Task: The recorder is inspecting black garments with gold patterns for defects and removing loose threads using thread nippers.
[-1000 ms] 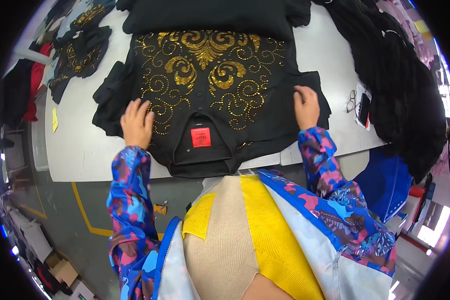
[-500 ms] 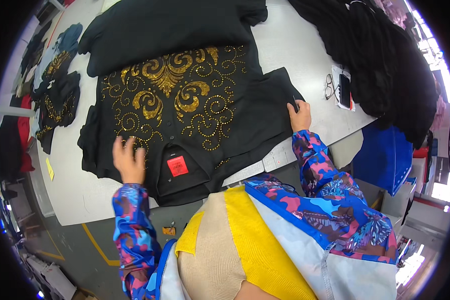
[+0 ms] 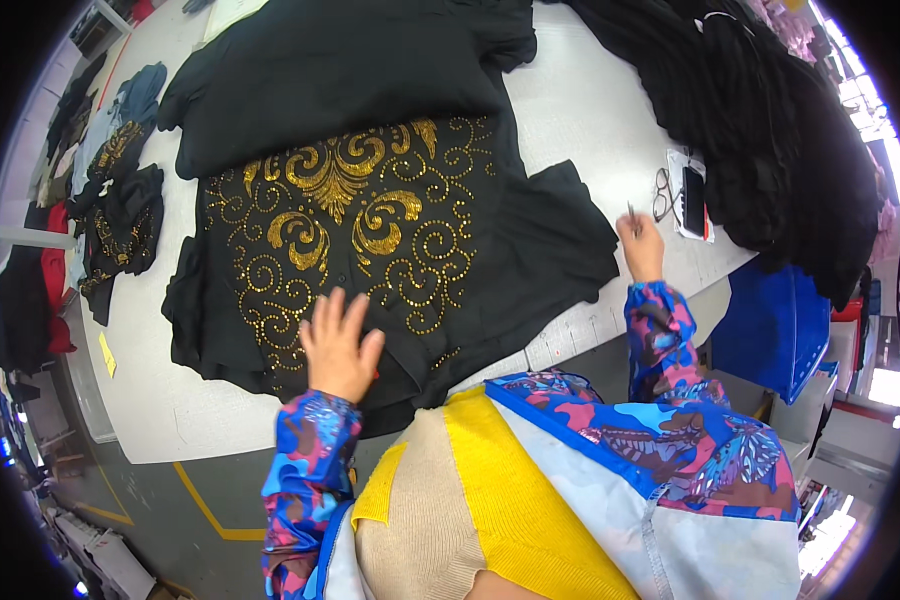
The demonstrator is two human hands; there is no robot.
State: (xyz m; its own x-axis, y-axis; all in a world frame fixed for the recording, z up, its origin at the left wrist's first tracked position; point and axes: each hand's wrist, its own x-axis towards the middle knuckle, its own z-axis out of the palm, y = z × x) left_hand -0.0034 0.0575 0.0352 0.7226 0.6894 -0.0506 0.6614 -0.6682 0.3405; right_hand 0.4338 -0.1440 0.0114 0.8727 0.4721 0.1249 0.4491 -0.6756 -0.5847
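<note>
A black shirt [image 3: 490,260] with swirls of gold sequins lies spread on the white table [image 3: 175,425], its upper part under more folded black fabric [image 3: 340,75]. My left hand [image 3: 340,345] is over the shirt’s collar, fingers spread, covering most of its red label. My right hand [image 3: 640,245] is closed around a small, thin dark tool [image 3: 633,218], too small to name, just off the shirt’s right sleeve. Beside it on the table lie eyeglasses [image 3: 662,195] and a black phone [image 3: 693,200] on a white packet.
A heap of black cloth [image 3: 770,160] covers the table’s right side. Gold-sequined garments [image 3: 120,220] and a yellow slip [image 3: 107,353] lie at the left. A blue bin [image 3: 770,330] stands below the right edge. Other garments [image 3: 20,300] hang at far left.
My left hand has moved rightward onto the collar. My right hand has left the sleeve, shifting right, and now shows a small tool. The view has also turned slightly.
</note>
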